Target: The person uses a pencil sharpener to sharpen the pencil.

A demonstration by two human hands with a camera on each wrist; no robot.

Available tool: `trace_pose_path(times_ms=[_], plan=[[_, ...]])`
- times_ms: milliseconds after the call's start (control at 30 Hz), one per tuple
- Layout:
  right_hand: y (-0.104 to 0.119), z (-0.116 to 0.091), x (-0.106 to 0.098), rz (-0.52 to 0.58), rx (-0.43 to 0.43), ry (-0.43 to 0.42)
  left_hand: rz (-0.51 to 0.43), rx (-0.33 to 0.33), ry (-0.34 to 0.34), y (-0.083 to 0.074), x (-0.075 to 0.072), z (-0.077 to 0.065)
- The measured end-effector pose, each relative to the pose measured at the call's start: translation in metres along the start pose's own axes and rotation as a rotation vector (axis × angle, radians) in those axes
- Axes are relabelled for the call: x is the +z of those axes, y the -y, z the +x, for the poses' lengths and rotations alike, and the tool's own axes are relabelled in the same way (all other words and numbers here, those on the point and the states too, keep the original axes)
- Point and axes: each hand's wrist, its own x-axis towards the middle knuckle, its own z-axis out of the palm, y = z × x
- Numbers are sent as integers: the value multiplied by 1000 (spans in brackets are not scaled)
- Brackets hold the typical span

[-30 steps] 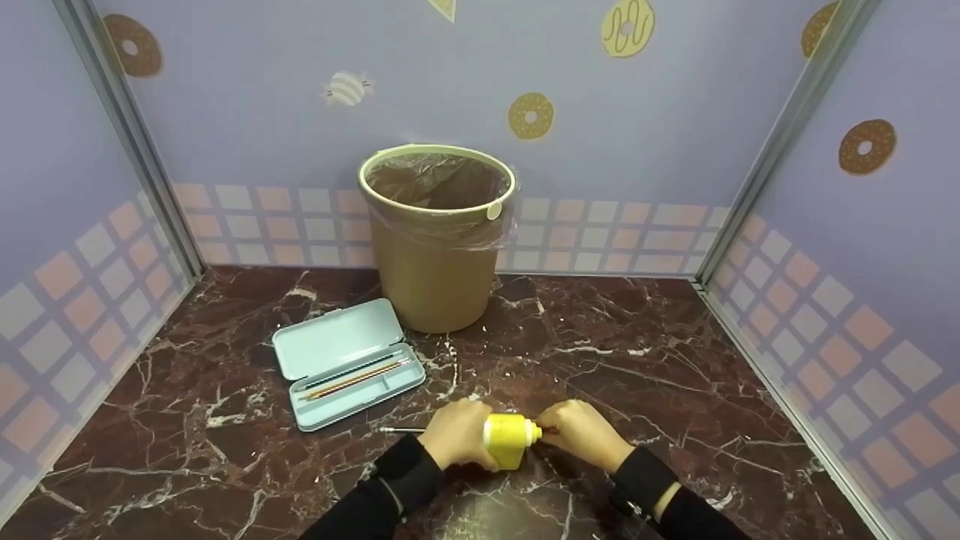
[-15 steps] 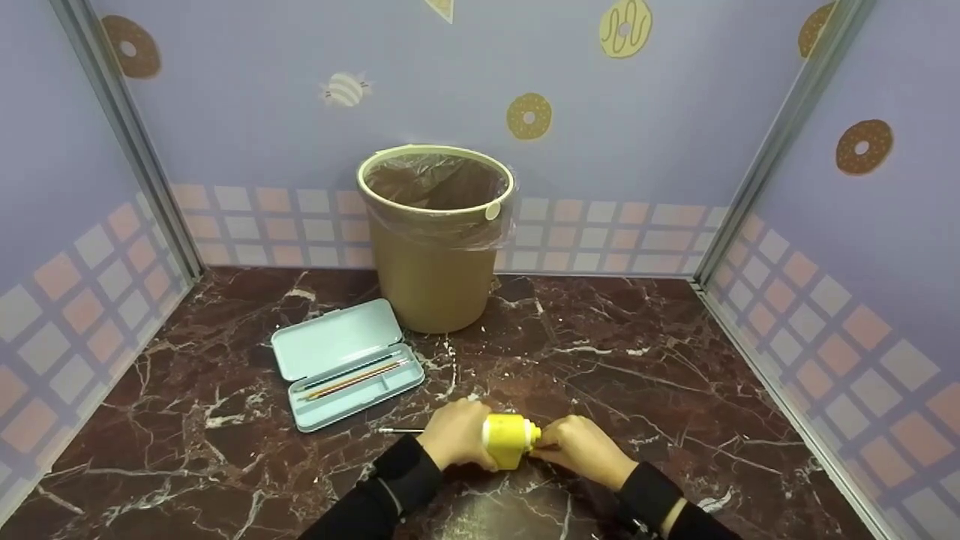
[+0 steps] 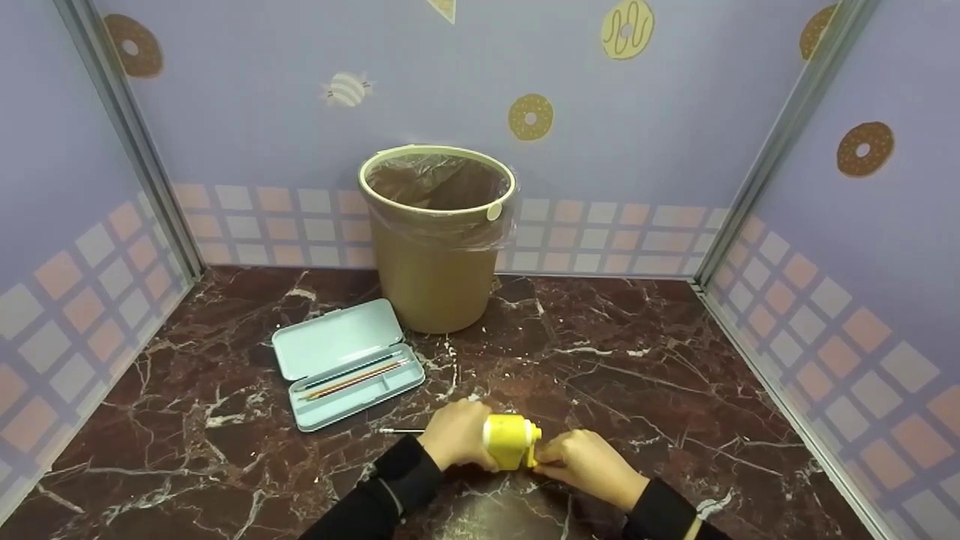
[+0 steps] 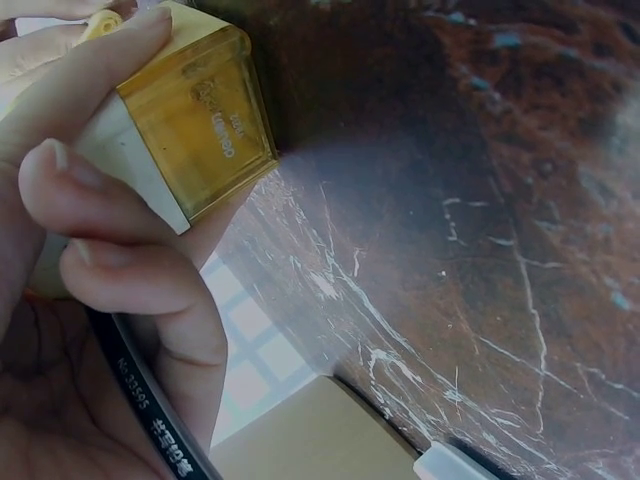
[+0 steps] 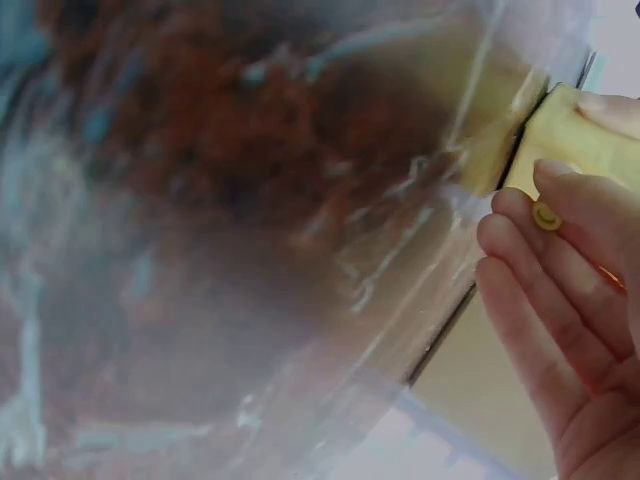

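- Yellow pencil sharpener sits on the marble worktop, at the near edge, between both hands.
- Left hand is wrapped around the sharpener body; in the left wrist view the fingers curl against the amber shavings drawer. Firm hold, body pressed down.
- Right hand is at the crank side; the right wrist view shows curled fingers around a small yellow knob. Judged: it grips the crank handle.
- A pencil sticks out to the left of the left hand, lying level along the worktop.
- Judgement on technique: keep the left hand bearing down so the body does not skid on the polished stone; turn the crank in even circles, with the wrist clear of the worktop at the low point.
- Edges: the sharpener sits close to the near edge, so any slip toward the person is the risk.
- Open room: bare worktop to the right and ahead. Open pencil case stands well apart to the left rear, lined waste bin against the back wall, neither in the crank's sweep.
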Motion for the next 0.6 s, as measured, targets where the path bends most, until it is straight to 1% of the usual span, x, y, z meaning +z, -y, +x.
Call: trace_pose_path(times_ms=[133,267,333,600], plan=[[5,-2,-5,-25,4,10,2,-2,-3,0,1,0],[9,-5,-11,-8,26,32,1,-2,-1,-1,2,1],[11,-6,-14,1,22,32,8,1,-3,0,2,1],[14,-4,-25,-62,-89,-52,7,-13,7,0,0,0]])
